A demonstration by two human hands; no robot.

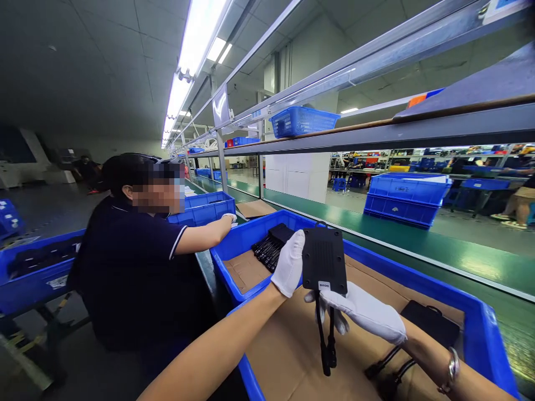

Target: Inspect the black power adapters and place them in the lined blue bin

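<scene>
Fingers of the gloved left hand (290, 264) are gripping the left edge of a flat black box (324, 256), and some of them are hiding behind it. The gloved right hand (363, 312) is clamping the lower edge, its thumb lying by a small white label (324, 285) whose printing is proving hard to read. Two black cables (326, 345) are hanging below. The right forearm is partly covering a second black box (432, 320) inside the near blue bin (485, 340), whose front is running out of view. In the farther blue bin (240, 242), black units (267, 250) are crowding too closely for counting. Brown cardboard (292, 356) is lining the near bin, while a green work surface (468, 250) is stretching behind, bearing stacked blue crates (405, 197). Above, a blue basket (305, 121) is sitting on a metal shelf. Left of the bins, a co-worker (125, 267) in a dark shirt is extending an arm. Bare cardboard is showing beneath the held box, while the left forearm is crossing the near bin's left rim and the farther bin is lying just beyond the left hand.
</scene>
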